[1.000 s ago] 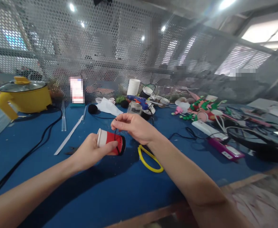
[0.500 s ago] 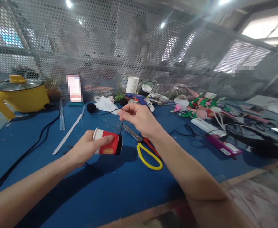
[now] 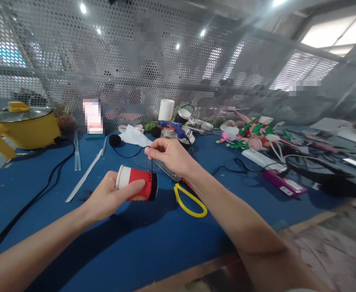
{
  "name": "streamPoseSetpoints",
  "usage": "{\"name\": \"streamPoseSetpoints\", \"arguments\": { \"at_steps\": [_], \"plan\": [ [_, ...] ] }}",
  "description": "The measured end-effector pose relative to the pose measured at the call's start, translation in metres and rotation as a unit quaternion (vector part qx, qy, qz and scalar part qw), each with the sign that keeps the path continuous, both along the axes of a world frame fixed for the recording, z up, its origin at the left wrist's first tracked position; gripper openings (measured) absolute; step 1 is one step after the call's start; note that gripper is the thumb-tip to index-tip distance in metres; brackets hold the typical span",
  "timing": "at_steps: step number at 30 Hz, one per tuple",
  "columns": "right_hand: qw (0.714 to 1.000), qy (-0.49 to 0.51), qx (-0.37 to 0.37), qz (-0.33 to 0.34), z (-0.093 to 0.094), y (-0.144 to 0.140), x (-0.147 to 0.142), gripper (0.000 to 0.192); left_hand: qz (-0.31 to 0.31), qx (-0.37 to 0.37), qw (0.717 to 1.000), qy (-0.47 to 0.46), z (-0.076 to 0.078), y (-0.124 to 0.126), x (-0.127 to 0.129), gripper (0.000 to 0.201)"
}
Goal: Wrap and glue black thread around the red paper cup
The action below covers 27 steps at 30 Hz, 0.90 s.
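Curling round the white-rimmed end of a paper cup (image 3: 138, 175), the left hand (image 3: 106, 192) is holding it on its side above the bench (image 3: 105, 247), fingers closed around it and thumb lying along the red wall. The cup is probably weighing next to nothing, and its thin wall is likely giving under a hard squeeze, so a light hold near the stiffer rolled rim is seeming best. Going rightward, the cup is showing a white band, then red with a yellowish print and small dark marks, then a soft-looking black band (image 3: 154, 186) wrapping its base end. Black cord (image 3: 152, 165) is rising from there, looking limp and probably calling for a pinch close to the cup. The right hand (image 3: 170, 158) is pinching it between thumb and fingertips, nearly closed, partly hiding the scissors (image 3: 175, 177).
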State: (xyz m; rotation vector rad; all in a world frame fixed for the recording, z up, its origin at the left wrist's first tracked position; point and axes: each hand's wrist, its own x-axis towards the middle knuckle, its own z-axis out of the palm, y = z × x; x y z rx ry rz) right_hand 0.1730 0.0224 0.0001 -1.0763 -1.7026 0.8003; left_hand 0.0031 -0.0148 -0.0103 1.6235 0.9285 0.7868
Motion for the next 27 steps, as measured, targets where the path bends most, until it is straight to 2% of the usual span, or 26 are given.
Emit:
{"name": "streamPoseSetpoints", "arguments": {
  "at_steps": [7, 16, 27],
  "plan": [
    [1.000, -0.022, -0.013, 0.013, -0.002, 0.000, 0.000, 0.015, -0.004, 0.019, 1.000, -0.005, 0.005, -0.002, 0.000, 0.022],
    [0.998, -0.010, -0.049, 0.030, -0.008, -0.001, -0.004, 0.014, 0.028, 0.040, 0.999, 0.008, 0.009, -0.006, -0.002, 0.020],
    [0.995, -0.023, -0.094, 0.032, -0.012, -0.001, -0.007, 0.018, 0.048, 0.027, 0.998, -0.027, 0.011, -0.007, -0.001, 0.019]
  ]
}}
